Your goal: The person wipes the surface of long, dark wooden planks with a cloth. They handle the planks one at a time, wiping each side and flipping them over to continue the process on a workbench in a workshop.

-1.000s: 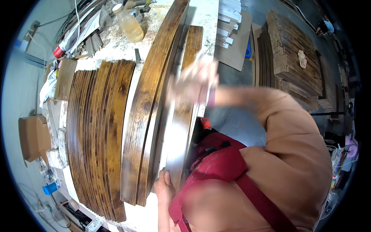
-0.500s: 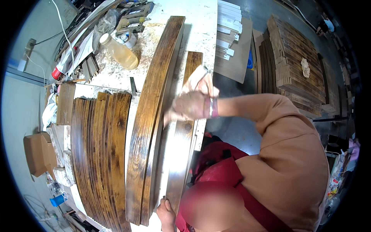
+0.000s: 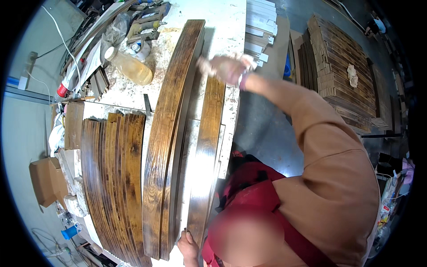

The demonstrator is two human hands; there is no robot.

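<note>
A narrow brown stained wooden plank [image 3: 208,129] lies lengthwise in front of me, its surface shining under the light. At its near end, my left hand [image 3: 188,245] grips the edge, thumb on top. My right hand [image 3: 227,70] is over the plank's far end with a pale cloth [image 3: 247,61] in it; motion blurs the fingers, and part of the cloth is hidden. Just left of the plank stands a taller stack of long brown boards [image 3: 171,111], with a narrow gap between.
More brown boards [image 3: 111,178] stand in a row on the left. A bottle of pale liquid [image 3: 129,66], a can [image 3: 141,50] and tools [image 3: 147,22] occupy the far side of the white worktable [image 3: 218,13]. Beyond the table's right edge sits a large pile of planks [image 3: 340,66].
My right hand has swept away from me with the cloth, from mid-plank to its far end. My left hand stays at the near end.
</note>
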